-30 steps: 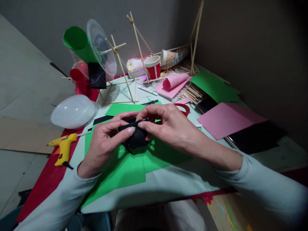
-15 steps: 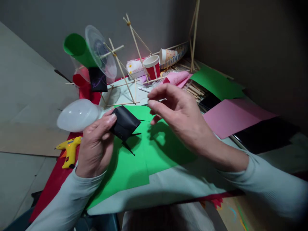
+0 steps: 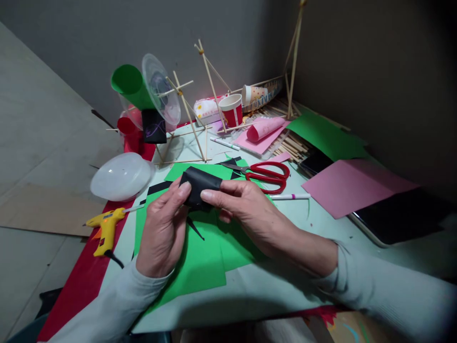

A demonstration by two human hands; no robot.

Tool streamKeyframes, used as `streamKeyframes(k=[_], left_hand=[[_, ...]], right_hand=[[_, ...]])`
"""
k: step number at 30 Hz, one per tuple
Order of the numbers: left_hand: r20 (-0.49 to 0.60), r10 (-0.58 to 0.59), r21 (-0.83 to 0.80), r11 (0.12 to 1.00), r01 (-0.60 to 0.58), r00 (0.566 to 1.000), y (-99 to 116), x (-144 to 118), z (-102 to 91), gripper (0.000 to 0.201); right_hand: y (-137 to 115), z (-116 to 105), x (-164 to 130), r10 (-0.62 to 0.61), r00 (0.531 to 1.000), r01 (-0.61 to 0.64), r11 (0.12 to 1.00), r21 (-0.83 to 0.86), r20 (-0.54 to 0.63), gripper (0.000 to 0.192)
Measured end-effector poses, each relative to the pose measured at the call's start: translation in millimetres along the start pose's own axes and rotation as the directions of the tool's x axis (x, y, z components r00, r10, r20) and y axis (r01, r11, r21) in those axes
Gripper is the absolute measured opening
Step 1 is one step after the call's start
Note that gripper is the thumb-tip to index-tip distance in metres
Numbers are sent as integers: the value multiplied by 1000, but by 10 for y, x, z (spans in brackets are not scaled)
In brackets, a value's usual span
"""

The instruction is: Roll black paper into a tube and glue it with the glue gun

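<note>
A folded piece of black paper (image 3: pixel 200 185) is held up between both hands, over the green paper sheets (image 3: pixel 200 267). My left hand (image 3: pixel 162 231) pinches its left side with the thumb on top. On its right side, my right hand (image 3: pixel 246 202) grips with thumb and fingers. A thin black paper strip (image 3: pixel 195 228) shows just below the folded piece. Scissors with red handles (image 3: pixel 269 176) lie behind my right hand, and a white marker (image 3: pixel 291 196) lies beside them.
At left are a yellow glue gun (image 3: pixel 109 228) and a clear plastic bowl (image 3: pixel 121 176). Behind stand a stick frame (image 3: pixel 187 112) with a green paper tube (image 3: pixel 130 83), and a red-white cup (image 3: pixel 232 109). Pink paper (image 3: pixel 357 183) covers part of a dark device (image 3: pixel 389 221) at right.
My right hand has come down and left from the air and now grips the black paper's right side. The scissors and marker have come into sight. The whole view has shifted slightly.
</note>
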State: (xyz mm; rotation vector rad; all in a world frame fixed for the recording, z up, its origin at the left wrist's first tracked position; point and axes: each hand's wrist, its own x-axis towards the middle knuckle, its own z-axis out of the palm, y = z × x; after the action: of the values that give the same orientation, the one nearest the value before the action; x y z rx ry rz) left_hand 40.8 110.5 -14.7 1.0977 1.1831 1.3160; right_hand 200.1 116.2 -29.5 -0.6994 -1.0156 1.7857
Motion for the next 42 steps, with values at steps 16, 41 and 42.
streamKeyframes(k=[16, 41, 42], left_hand=[[-14, 132, 246, 961, -125, 991, 60, 6, -93, 15], [191, 598, 527, 607, -595, 779, 108, -50, -138, 22], [218, 615, 534, 575, -620, 758, 107, -53, -140, 23]], right_hand=[[-87, -48, 52, -80, 991, 53, 969, -242, -103, 22], [-140, -26, 15, -157, 985, 139, 964, -225, -66, 27], [-138, -29, 20, -150, 987, 135, 972, -193, -64, 29]])
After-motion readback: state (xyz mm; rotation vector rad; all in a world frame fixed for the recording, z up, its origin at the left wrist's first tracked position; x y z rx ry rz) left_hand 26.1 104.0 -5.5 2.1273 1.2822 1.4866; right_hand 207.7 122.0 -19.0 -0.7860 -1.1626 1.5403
